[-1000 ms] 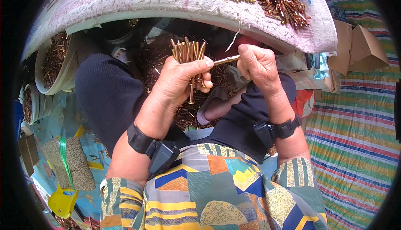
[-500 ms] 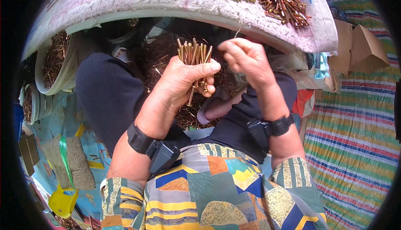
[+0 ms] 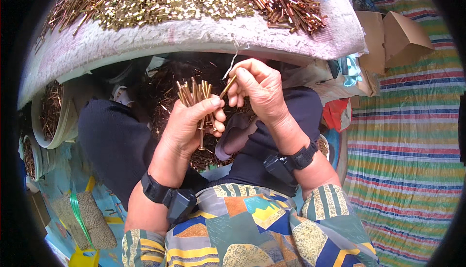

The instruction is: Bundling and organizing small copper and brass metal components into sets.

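Note:
My left hand point(image 3: 182, 124) is closed around a bundle of long, thin brass-coloured bolts point(image 3: 195, 92). Their upper ends fan out above the thumb, and a few wider ends hang below the fingers. Just to the right, my right hand point(image 3: 264, 92) pinches a single brass-coloured bolt point(image 3: 227, 86) between thumb and fingers, its lower end close to the left thumb. Whether that bolt touches the bundle I cannot tell. Beyond both hands, a cloth-covered work surface point(image 3: 194, 39) carries long copper-coloured rods point(image 3: 291, 2) and small gold-coloured pieces point(image 3: 174, 5).
A loose white string point(image 3: 233, 61) hangs from the surface's edge near my right hand. Buckets point(image 3: 68, 121) holding rods stand at the left. Many more rods lie below, between my legs. At the right are a cardboard box point(image 3: 405, 39) and a striped sheet point(image 3: 403, 145).
My right hand has come closer to the left and now shows a bolt in its pinch. The view has shifted, so more of the piled work surface shows.

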Demonstrator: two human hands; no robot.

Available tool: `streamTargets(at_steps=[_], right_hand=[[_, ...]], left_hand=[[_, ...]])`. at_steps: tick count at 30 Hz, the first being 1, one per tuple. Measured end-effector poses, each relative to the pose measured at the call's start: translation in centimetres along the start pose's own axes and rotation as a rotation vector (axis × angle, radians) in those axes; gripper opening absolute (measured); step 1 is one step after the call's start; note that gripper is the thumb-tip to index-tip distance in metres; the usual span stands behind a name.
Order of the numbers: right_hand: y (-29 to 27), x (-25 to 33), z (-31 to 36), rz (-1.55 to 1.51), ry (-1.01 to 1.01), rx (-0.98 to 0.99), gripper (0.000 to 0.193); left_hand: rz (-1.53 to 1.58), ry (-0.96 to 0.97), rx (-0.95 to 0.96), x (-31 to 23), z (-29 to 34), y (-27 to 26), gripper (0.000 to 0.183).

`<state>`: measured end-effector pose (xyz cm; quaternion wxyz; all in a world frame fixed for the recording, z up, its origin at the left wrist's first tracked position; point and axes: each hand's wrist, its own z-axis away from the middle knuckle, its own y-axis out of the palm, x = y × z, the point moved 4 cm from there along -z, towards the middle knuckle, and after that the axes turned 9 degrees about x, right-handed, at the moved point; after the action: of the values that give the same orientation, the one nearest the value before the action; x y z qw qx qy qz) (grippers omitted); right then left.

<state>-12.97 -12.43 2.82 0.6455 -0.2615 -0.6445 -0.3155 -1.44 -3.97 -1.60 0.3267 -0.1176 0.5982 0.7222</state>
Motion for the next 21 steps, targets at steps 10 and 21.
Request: streamTargets(at_steps=[10, 21], right_hand=[[-13.9, 6.4, -3.5, 1.34, -0.403, -0.379, 0.007], [-12.2, 6.6, -6.0, 1.807, -0.73, 0.027, 0.014]], left_hand=[[0.011, 0.026, -0.085, 0.0, -0.7, -0.2, 0.013], [-0.007, 0.001, -0.084, 0.4, -0.7, -0.4, 0.013]])
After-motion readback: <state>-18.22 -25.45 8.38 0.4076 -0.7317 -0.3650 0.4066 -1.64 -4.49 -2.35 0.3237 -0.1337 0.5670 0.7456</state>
